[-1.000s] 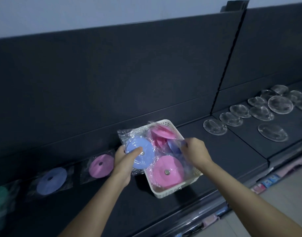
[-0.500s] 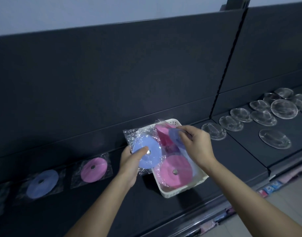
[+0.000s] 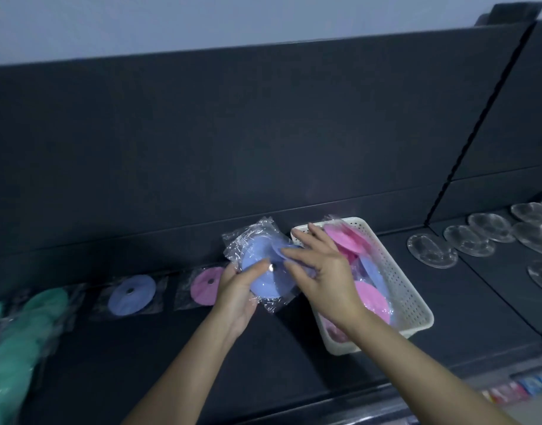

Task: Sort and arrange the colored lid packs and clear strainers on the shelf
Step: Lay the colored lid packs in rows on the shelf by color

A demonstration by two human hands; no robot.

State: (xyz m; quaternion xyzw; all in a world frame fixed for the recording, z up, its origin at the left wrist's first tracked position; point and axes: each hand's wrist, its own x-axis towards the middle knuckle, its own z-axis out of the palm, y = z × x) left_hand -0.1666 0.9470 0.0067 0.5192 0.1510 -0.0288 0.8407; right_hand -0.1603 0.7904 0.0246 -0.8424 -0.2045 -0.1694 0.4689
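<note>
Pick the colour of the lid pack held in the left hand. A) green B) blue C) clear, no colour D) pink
B: the left hand grips a blue lid pack in clear wrap, just left of the white basket.

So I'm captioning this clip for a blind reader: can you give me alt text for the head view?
A person's left hand holds a blue lid pack above a dark shelf while the right hand touches it, beside a white basket of pink and blue packs. More lid packs lie in a row at left, clear strainers at right.
</note>
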